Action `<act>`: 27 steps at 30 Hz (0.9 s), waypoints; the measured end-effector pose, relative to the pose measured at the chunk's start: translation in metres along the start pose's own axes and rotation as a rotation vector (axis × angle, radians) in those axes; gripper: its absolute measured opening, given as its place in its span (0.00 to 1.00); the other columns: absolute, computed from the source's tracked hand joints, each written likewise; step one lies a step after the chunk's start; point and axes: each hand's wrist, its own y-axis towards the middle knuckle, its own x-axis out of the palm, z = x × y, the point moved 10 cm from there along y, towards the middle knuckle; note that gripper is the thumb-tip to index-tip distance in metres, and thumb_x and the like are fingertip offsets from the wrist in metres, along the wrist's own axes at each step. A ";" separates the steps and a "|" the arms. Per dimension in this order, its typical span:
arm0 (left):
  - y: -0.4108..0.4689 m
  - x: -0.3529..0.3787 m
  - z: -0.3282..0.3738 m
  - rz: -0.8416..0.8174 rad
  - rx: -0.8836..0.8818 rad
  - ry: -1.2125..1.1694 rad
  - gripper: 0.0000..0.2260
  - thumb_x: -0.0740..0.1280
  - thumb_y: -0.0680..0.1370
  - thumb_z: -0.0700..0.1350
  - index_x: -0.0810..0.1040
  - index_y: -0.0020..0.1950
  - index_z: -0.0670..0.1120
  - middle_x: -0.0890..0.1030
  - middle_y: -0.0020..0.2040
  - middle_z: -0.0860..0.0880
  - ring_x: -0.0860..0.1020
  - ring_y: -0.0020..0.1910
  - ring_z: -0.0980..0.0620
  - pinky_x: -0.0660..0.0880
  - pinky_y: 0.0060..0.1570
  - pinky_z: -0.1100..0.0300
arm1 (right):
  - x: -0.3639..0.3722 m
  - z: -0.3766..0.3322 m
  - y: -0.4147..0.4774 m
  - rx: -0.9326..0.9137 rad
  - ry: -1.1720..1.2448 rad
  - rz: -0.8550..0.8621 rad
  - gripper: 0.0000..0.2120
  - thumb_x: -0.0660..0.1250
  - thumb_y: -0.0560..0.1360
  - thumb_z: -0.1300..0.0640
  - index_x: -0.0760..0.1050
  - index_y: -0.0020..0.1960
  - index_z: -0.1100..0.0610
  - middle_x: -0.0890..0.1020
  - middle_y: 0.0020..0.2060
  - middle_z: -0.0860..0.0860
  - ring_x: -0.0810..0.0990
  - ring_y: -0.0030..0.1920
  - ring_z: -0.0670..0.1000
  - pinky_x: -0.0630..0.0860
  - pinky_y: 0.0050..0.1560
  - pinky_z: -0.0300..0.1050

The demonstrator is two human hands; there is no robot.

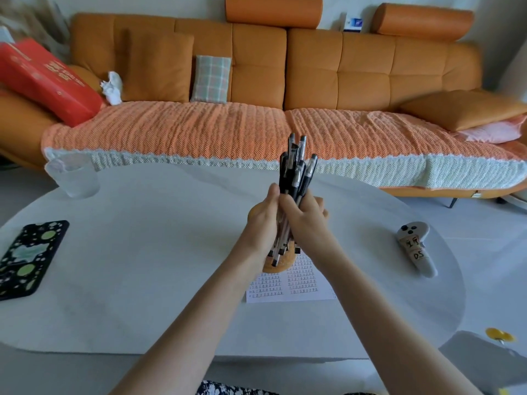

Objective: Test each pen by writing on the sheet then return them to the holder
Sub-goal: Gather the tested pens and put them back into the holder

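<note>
A bundle of several black pens (296, 172) stands nearly upright above the middle of the white table (142, 266). My left hand (263, 220) and my right hand (306, 218) both grip the bundle around its middle, from either side. The pens' lower tips hang over an orange-brown holder (281, 266), which is mostly hidden behind my wrists. Just in front of the holder lies the sheet (296, 286), covered with rows of small written marks.
A phone in a dark spotted case (27, 256) lies at the table's left. A clear cup (74, 178) stands at the far left edge. A white game controller (417, 249) rests on the right. An orange sofa (256, 81) runs behind the table.
</note>
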 end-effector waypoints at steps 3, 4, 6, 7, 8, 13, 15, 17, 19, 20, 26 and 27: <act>0.000 -0.008 -0.004 0.064 -0.040 0.013 0.20 0.48 0.82 0.56 0.78 0.47 0.52 0.83 0.44 0.50 0.81 0.42 0.57 0.77 0.43 0.62 | 0.005 0.001 0.002 -0.025 -0.182 -0.009 0.14 0.58 0.77 0.47 0.71 0.50 0.57 0.68 0.46 0.48 0.64 0.57 0.53 0.63 0.61 0.49; -0.001 -0.011 -0.005 0.083 -0.048 0.017 0.20 0.48 0.82 0.56 0.78 0.48 0.52 0.82 0.47 0.49 0.80 0.45 0.56 0.76 0.47 0.60 | 0.008 0.002 0.003 -0.044 -0.251 -0.012 0.19 0.56 0.75 0.41 0.73 0.51 0.56 0.70 0.49 0.49 0.63 0.58 0.52 0.61 0.64 0.51; -0.004 -0.015 -0.005 0.107 -0.059 0.032 0.21 0.48 0.81 0.58 0.78 0.56 0.51 0.81 0.50 0.50 0.79 0.48 0.56 0.75 0.53 0.59 | 0.011 0.001 0.005 -0.090 -0.346 0.014 0.28 0.48 0.68 0.33 0.74 0.53 0.51 0.71 0.55 0.50 0.64 0.61 0.52 0.58 0.67 0.55; -0.005 -0.016 -0.004 0.108 -0.061 0.038 0.22 0.48 0.81 0.58 0.77 0.59 0.51 0.80 0.50 0.51 0.78 0.47 0.58 0.75 0.52 0.61 | 0.011 0.001 0.005 -0.105 -0.365 0.038 0.31 0.45 0.66 0.32 0.74 0.54 0.49 0.71 0.56 0.50 0.63 0.62 0.52 0.58 0.67 0.56; -0.005 -0.017 -0.005 0.100 -0.061 0.037 0.22 0.48 0.81 0.58 0.77 0.60 0.51 0.80 0.49 0.51 0.78 0.45 0.60 0.74 0.50 0.63 | 0.011 0.000 0.005 -0.121 -0.377 0.053 0.32 0.44 0.66 0.32 0.74 0.55 0.48 0.70 0.58 0.50 0.63 0.64 0.52 0.57 0.68 0.55; -0.005 -0.017 -0.005 0.079 -0.064 -0.024 0.21 0.48 0.80 0.59 0.78 0.55 0.53 0.82 0.42 0.56 0.80 0.43 0.62 0.76 0.47 0.64 | 0.014 -0.007 0.002 -0.190 -0.406 0.058 0.33 0.44 0.69 0.33 0.70 0.63 0.50 0.66 0.65 0.48 0.59 0.64 0.48 0.56 0.69 0.48; -0.005 -0.019 -0.005 0.102 -0.064 -0.046 0.20 0.49 0.81 0.58 0.77 0.58 0.51 0.83 0.47 0.52 0.80 0.49 0.57 0.76 0.51 0.59 | 0.018 -0.008 0.001 -0.177 -0.334 -0.021 0.27 0.48 0.75 0.37 0.70 0.62 0.53 0.68 0.60 0.48 0.61 0.58 0.46 0.58 0.65 0.43; -0.004 -0.022 -0.004 0.124 -0.050 -0.076 0.20 0.51 0.81 0.57 0.75 0.62 0.49 0.81 0.55 0.48 0.79 0.55 0.54 0.74 0.59 0.53 | 0.024 -0.004 0.000 -0.131 -0.233 -0.113 0.18 0.52 0.79 0.43 0.70 0.59 0.53 0.69 0.52 0.44 0.64 0.52 0.43 0.59 0.58 0.39; -0.003 -0.023 -0.004 0.134 -0.044 -0.098 0.20 0.52 0.81 0.56 0.73 0.65 0.47 0.80 0.59 0.47 0.77 0.59 0.52 0.71 0.64 0.50 | 0.029 -0.006 -0.003 -0.113 -0.100 -0.143 0.11 0.54 0.79 0.44 0.71 0.48 0.49 0.72 0.46 0.44 0.69 0.52 0.47 0.64 0.59 0.46; -0.002 -0.023 -0.003 0.121 -0.041 -0.101 0.20 0.52 0.81 0.56 0.72 0.66 0.47 0.79 0.60 0.47 0.77 0.60 0.52 0.71 0.64 0.50 | 0.028 -0.006 -0.002 -0.110 -0.022 -0.125 0.13 0.55 0.77 0.42 0.72 0.47 0.49 0.75 0.46 0.49 0.72 0.54 0.51 0.67 0.60 0.51; -0.001 -0.023 0.001 0.027 -0.012 -0.098 0.18 0.52 0.82 0.51 0.72 0.67 0.47 0.81 0.57 0.47 0.80 0.53 0.54 0.78 0.51 0.61 | 0.022 -0.009 -0.001 -0.061 0.208 -0.136 0.14 0.59 0.80 0.50 0.74 0.57 0.59 0.80 0.53 0.63 0.80 0.54 0.58 0.75 0.59 0.57; -0.001 -0.026 0.001 0.036 -0.001 -0.058 0.17 0.53 0.82 0.51 0.73 0.66 0.47 0.81 0.56 0.48 0.81 0.53 0.53 0.78 0.51 0.60 | 0.022 -0.006 0.001 -0.058 0.204 -0.137 0.15 0.59 0.80 0.50 0.74 0.57 0.60 0.79 0.53 0.64 0.80 0.53 0.59 0.76 0.57 0.56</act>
